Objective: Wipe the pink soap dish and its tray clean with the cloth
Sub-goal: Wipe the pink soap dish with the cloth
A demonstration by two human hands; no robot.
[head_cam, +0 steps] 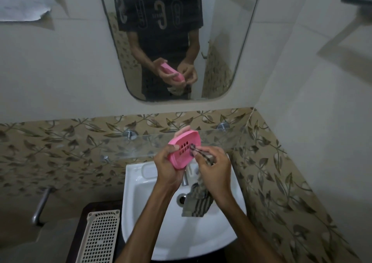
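My left hand point(168, 165) grips the pink soap dish point(184, 147) and holds it tilted above the white sink point(141, 218). The slotted inner face of the dish points toward me. My right hand point(214, 167) pinches a striped grey cloth point(198, 199). One twisted end of the cloth touches the dish next to its slots. The rest of the cloth hangs down over the basin. I cannot tell whether the tray is fitted in the dish or apart from it.
A glass shelf point(221, 140) runs along the wall just behind the dish. A tap point(186, 177) stands under my hands. A beige perforated basket point(100, 236) sits left of the sink. The mirror point(171, 41) above reflects a person's arms and the dish.
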